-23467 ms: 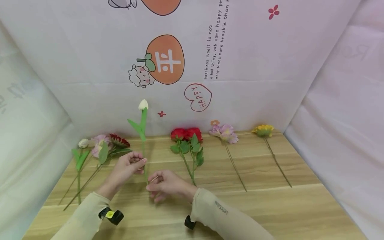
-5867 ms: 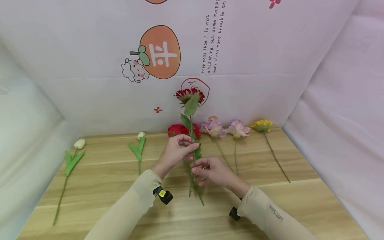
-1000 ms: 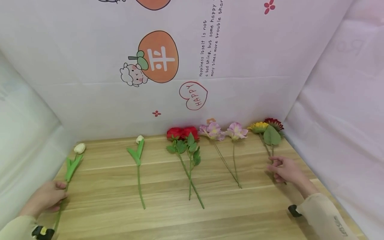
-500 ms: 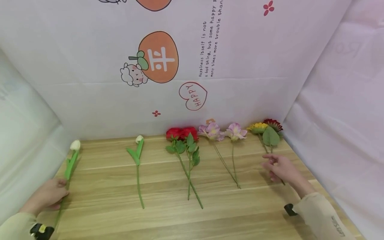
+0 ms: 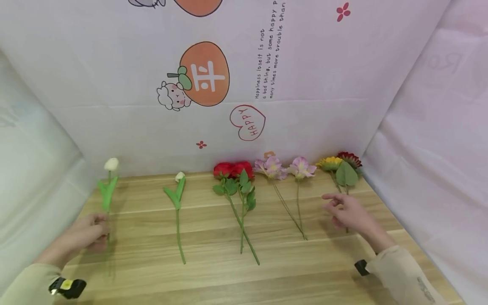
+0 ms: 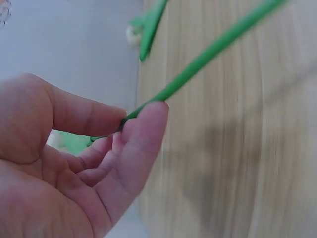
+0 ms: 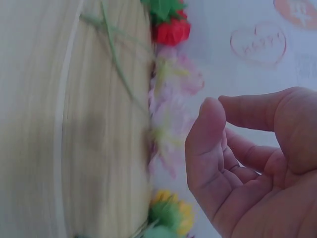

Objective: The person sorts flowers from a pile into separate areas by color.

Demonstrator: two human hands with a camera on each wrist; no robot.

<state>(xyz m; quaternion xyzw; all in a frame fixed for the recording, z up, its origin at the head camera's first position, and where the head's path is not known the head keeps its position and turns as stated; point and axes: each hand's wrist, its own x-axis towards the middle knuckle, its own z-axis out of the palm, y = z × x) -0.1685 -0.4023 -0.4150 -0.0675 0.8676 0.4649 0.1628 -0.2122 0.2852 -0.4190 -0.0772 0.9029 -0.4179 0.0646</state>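
Observation:
At the left of the head view my left hand (image 5: 85,235) pinches the stem of a white tulip (image 5: 112,164), whose bloom points up and away from me. In the left wrist view the green stem (image 6: 198,62) runs between thumb and fingertips. A second white tulip (image 5: 178,197) lies on the table to its right. My right hand (image 5: 350,215) holds nothing; its fingers are loosely bent above the table. Just beyond it lie a yellow flower (image 5: 329,163) and a dark red flower (image 5: 350,159) with a broad green leaf.
Two red roses (image 5: 233,170) with crossed stems lie mid-table. Right of them are two pale purple flowers (image 5: 270,167), heads at the table's back edge. White cloth walls (image 5: 312,106) enclose the wooden table (image 5: 213,279) at the back and both sides.
The left hand has lifted the tulip and moved it right. The right hand has left the dark red flower, which now lies beside the yellow one, and shifted slightly left.

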